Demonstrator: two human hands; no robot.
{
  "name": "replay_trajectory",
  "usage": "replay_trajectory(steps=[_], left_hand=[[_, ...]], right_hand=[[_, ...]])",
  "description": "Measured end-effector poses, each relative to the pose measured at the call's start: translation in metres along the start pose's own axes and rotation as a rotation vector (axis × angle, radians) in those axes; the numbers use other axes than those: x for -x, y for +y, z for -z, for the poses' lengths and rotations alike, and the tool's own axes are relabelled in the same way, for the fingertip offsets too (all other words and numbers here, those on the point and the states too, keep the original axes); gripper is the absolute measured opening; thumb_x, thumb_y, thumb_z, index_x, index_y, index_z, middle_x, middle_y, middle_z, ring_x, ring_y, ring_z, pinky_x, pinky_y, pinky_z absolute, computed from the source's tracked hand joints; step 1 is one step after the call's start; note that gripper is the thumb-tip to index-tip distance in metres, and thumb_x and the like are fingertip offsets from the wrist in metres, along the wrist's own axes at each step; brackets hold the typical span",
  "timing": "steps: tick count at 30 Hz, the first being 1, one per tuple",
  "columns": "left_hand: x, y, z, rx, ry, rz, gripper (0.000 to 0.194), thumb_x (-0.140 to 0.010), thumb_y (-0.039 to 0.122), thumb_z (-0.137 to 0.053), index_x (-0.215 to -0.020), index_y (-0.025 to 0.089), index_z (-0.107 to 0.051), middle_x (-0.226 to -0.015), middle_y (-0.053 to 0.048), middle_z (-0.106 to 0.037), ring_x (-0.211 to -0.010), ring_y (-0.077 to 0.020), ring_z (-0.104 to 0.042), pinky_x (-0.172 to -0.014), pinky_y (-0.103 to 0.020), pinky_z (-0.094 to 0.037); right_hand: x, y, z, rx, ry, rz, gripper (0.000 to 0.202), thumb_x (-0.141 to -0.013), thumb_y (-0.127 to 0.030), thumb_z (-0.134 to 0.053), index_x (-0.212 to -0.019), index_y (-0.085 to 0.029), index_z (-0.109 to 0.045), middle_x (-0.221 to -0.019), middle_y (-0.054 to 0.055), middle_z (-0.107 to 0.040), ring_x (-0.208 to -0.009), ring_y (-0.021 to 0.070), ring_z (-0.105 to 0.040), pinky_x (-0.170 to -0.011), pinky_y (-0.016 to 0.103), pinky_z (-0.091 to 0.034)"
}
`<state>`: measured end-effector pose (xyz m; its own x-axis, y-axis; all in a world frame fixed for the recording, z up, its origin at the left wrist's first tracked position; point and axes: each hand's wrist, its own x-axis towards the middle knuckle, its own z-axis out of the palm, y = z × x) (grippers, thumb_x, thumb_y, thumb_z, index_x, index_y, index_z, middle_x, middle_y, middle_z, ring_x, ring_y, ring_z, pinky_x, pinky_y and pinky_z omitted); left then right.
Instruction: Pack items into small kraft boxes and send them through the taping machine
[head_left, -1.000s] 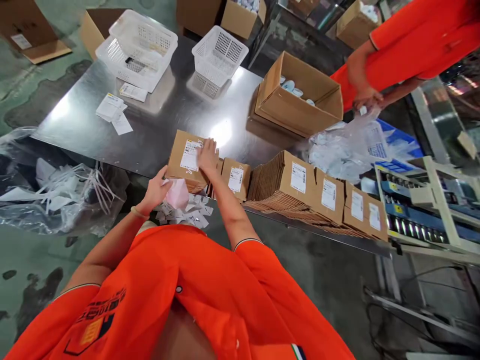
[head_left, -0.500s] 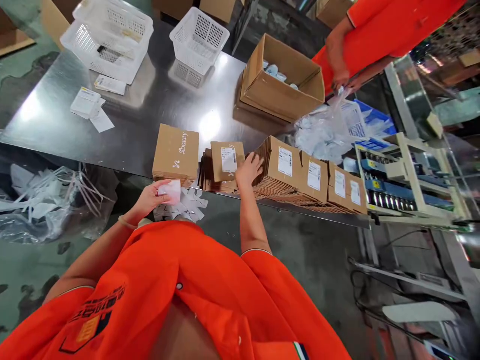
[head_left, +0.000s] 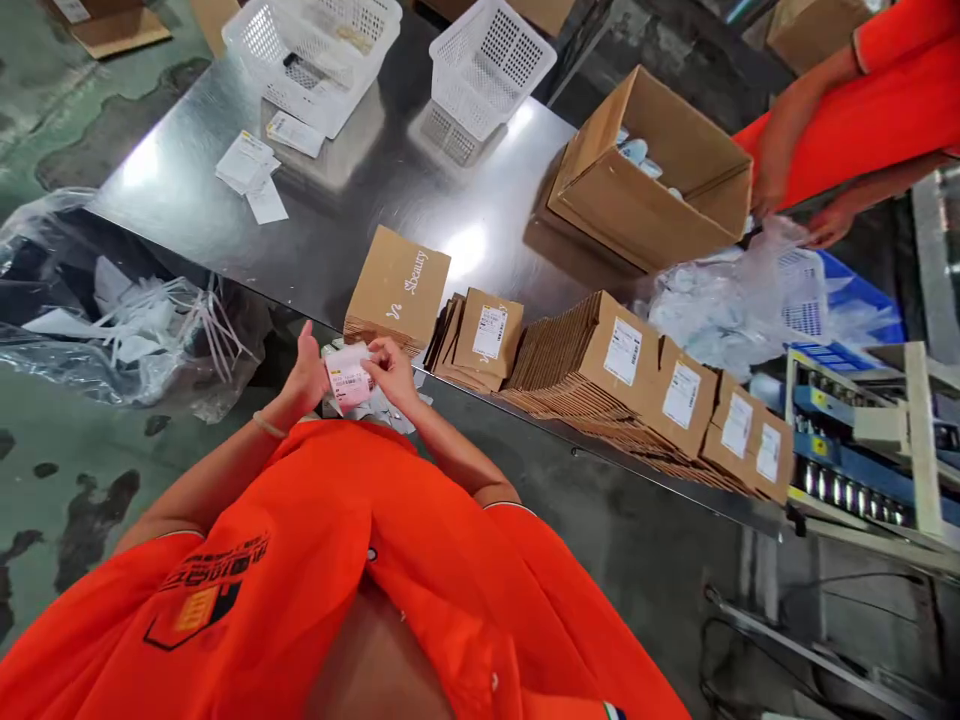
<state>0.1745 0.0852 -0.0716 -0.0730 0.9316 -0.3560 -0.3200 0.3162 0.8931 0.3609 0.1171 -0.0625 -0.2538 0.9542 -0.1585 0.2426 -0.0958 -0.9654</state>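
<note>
At the front edge of the metal table, my left hand (head_left: 304, 375) grips a small printed shipping label (head_left: 346, 380), pinkish-white with a barcode. My right hand (head_left: 391, 372) pinches the label's right edge between thumb and fingers. Just beyond both hands stands a pile of flat cardboard boxes (head_left: 405, 285) with printed lettering. Right of it, a folded box (head_left: 487, 340) bears a white label and leans among others. A long row of flattened boxes (head_left: 619, 345) continues rightward, several with labels on their faces. Loose white scraps (head_left: 382, 408) lie below my hands, partly hidden.
Two white plastic baskets (head_left: 491, 70) and loose paper slips (head_left: 251, 170) sit at the far side. An open carton (head_left: 652, 210) holds pale items. A co-worker's hands (head_left: 829, 225) touch a clear plastic bag (head_left: 720, 290). A waste bag (head_left: 142, 330) hangs at left.
My right hand has left the folded boxes and come leftward to the label in my left hand. The label now faces up with its print showing. The view has swung left.
</note>
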Motion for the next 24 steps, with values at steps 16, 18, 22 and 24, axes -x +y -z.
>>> replay_trajectory(steps=[16, 18, 22, 24], left_hand=[[-0.017, 0.007, -0.039, -0.130, -0.130, 0.011, 0.072, -0.042, 0.048, -0.110, -0.101, 0.013, -0.087, -0.096, -0.013, -0.086, -0.091, -0.0324, -0.081, -0.090, -0.045, -0.065], [-0.018, 0.006, -0.037, -0.117, -0.216, 0.097, 0.069, -0.038, 0.048, -0.112, -0.092, 0.013, -0.087, -0.097, -0.015, -0.086, -0.091, -0.0348, -0.081, -0.090, -0.047, -0.066], [-0.023, 0.000, -0.043, -0.039, -0.241, 0.245, 0.075, -0.031, 0.050, -0.113, -0.092, 0.016, -0.087, -0.101, -0.015, -0.087, -0.095, -0.0361, -0.081, -0.092, -0.049, -0.066], [-0.028, -0.006, -0.046, 0.012, -0.228, 0.274, 0.074, -0.032, 0.051, -0.112, -0.092, 0.016, -0.086, -0.102, -0.015, -0.087, -0.095, -0.0354, -0.081, -0.091, -0.048, -0.066]], right_hand=[[0.014, -0.026, 0.041, 0.406, 0.273, 0.314, 0.016, -0.099, -0.026, -0.070, -0.085, -0.026, -0.077, -0.109, 0.008, -0.080, -0.113, 0.0277, -0.074, -0.104, 0.042, -0.060], [-0.012, -0.038, 0.061, 0.433, 0.336, 0.328, 0.012, -0.100, -0.028, -0.070, -0.089, -0.025, -0.075, -0.119, 0.010, -0.077, -0.119, 0.0291, -0.071, -0.105, 0.044, -0.059], [-0.108, -0.059, 0.103, 0.523, 0.456, 0.295, 0.010, -0.097, -0.025, -0.069, -0.089, -0.022, -0.072, -0.117, 0.009, -0.071, -0.116, 0.0272, -0.067, -0.108, 0.044, -0.057], [-0.153, -0.062, 0.115, 0.572, 0.448, 0.233, 0.007, -0.095, -0.021, -0.068, -0.089, -0.021, -0.072, -0.116, 0.009, -0.070, -0.111, 0.0255, -0.066, -0.107, 0.044, -0.057]])
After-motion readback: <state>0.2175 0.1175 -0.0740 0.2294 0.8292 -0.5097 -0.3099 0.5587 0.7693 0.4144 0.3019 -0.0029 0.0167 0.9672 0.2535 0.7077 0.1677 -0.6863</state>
